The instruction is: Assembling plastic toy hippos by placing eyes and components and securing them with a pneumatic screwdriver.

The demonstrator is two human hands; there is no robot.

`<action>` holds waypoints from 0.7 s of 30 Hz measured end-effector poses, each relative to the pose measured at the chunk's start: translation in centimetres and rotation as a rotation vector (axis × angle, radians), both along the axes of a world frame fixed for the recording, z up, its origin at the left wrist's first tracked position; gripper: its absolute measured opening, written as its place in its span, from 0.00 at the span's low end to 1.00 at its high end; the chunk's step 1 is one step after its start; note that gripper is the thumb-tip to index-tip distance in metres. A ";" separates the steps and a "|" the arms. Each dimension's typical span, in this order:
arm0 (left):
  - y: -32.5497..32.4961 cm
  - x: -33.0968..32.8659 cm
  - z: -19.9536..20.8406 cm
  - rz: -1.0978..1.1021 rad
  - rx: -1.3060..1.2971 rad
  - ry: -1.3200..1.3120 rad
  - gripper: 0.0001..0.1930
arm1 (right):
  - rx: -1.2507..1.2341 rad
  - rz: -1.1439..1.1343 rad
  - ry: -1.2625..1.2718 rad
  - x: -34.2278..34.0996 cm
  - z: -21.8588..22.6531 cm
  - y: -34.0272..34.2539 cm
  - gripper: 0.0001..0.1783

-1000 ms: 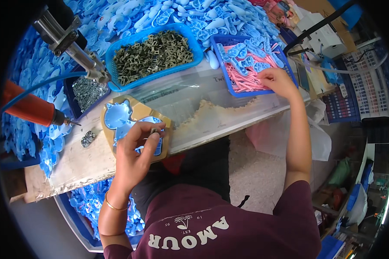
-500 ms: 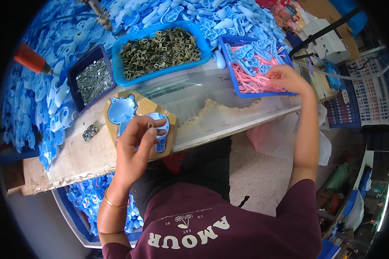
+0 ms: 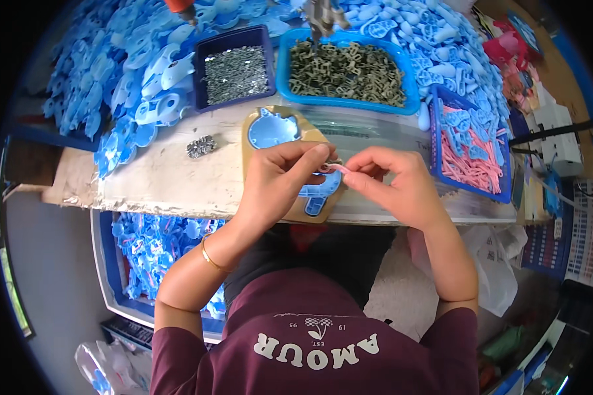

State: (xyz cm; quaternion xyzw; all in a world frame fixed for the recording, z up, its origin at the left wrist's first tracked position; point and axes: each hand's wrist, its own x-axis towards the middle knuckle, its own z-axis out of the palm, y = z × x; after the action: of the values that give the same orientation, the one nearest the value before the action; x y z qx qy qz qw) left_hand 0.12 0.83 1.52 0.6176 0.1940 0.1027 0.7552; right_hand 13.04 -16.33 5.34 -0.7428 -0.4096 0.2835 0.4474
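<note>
Above the tan fixture block [image 3: 311, 133], my two hands meet, fingertips nearly touching. My left hand [image 3: 284, 179] pinches a small dull metal clip [image 3: 333, 162], partly covered by the fingers. A thin pink plastic strip [image 3: 339, 169] runs from the clip into the thumb and forefinger of my right hand [image 3: 396, 184]. Whether the strip is threaded through the clip I cannot tell. Under my hands, the block carries a round light-blue shell [image 3: 273, 130] and a smaller blue piece [image 3: 316, 197], half hidden by the fingers.
Behind the block stand a dark tray of silvery parts [image 3: 236, 78] and a blue basket [image 3: 284, 82] of metal clips. A blue basket [image 3: 441, 172] of pink strips is at right. Loose metal bits [image 3: 201, 146] lie left. Blue shells [image 3: 158, 72] heap behind; drivers hang overhead.
My right hand has come left from the basket of pink strips, bringing one strip to the clip in my left hand. The view has swung left.
</note>
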 end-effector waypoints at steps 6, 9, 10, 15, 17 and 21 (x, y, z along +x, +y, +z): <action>0.4 -0.6 -0.8 0.041 -0.032 -0.011 0.14 | -0.016 -0.065 0.034 -0.5 -0.7 0.5 0.07; 0.3 -0.7 -1.3 0.053 0.035 -0.037 0.14 | -0.020 -0.117 -0.001 -1.2 -1.2 0.7 0.07; 0.3 -0.7 -1.3 0.052 0.032 -0.036 0.14 | -0.028 -0.148 -0.041 -1.4 -1.3 0.7 0.07; 1.4 -1.3 -1.0 -0.053 -0.041 -0.028 0.15 | 0.006 -0.043 -0.024 -0.8 -1.0 0.9 0.07; 1.9 -1.6 -1.0 -0.088 -0.033 -0.013 0.16 | 0.029 0.004 0.025 -0.9 -1.1 1.2 0.07; 2.6 -2.0 -0.7 -0.169 -0.013 0.003 0.17 | 0.094 0.098 -0.228 -1.7 -1.3 2.3 0.07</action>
State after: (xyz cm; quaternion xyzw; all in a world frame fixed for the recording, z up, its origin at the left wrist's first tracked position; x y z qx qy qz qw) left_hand -1.91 3.45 0.84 0.6268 0.1428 0.0364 0.7651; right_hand 11.31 -14.00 4.08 -0.7274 -0.5064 0.1993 0.4179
